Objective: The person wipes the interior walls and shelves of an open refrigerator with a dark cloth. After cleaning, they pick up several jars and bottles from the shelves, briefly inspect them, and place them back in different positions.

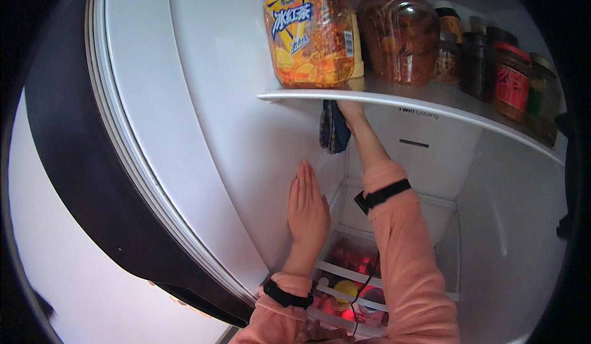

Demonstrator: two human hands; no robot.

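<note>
My right hand (352,111) reaches up to the underside of a fridge shelf (394,102). It holds a dark blue cloth (333,130) with a brownish edge, which hangs down beside the wrist. The shelf's front edge hides most of its fingers. Lower and to the left, my left hand (309,215) is held upright with its fingers stretched out and side by side. It is nearest to the fridge's white left wall (246,159) and holds nothing. Whether it touches the wall I cannot tell.
On the shelf stand a wrapped orange pack of drinks (311,42), a large jar (403,42) of reddish-brown contents and several smaller jars (511,79). Below are clear drawers (351,273) with coloured items. The dark-edged fridge door (80,135) stands open at left.
</note>
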